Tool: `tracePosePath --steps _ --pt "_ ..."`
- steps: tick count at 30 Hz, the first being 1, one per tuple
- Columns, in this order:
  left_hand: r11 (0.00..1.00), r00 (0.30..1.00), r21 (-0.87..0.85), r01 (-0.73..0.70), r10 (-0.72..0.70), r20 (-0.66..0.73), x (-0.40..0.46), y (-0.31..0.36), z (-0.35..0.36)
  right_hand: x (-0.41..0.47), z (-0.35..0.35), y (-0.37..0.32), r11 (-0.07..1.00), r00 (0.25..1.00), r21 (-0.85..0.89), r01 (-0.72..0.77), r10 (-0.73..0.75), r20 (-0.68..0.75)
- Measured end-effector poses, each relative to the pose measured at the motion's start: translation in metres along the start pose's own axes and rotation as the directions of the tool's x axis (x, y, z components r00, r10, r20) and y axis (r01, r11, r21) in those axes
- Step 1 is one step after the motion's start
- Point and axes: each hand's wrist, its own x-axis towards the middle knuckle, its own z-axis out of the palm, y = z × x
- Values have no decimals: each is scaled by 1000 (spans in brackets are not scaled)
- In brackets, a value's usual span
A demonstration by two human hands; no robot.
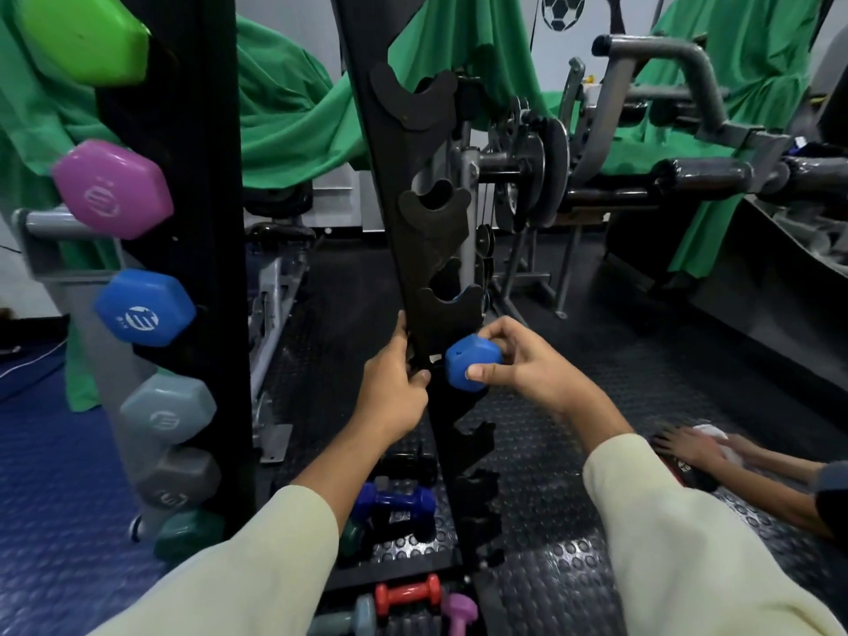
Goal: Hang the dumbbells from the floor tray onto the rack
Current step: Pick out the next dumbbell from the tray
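Over on the left, the rack's far upright (183, 250) already carries a column of hung dumbbells (144, 307). Centre now: the left hand (394, 387) has its grip wrapped round the near upright (413, 250), steadying it. Just right, the right hand (518, 364) pinches the blue dumbbell (472, 362) by its end, level with a cradle. Hanging is under way, I'd say; next, seat the handle in the notch. More wait in the floor tray (404, 557) below.
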Motion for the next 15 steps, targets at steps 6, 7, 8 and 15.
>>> tracePosePath --steps 6,7,8,15 --pt "998 1000 56 -21 21 1 -1 -1 3 -4 14 6 992 999 -125 -34 31 -25" --pt "997 1000 70 -21 20 11 -1 -1 3 -5 16 5 988 999 -152 -24 18 -38" --pt "996 1000 90 -23 21 19 -2 -1 3 -7 18 5 984 998 -177 -14 4 -55" --pt "961 991 242 -133 137 -2 -13 -3 -4 -24 43 11 922 971 -385 -46 -48 -233"
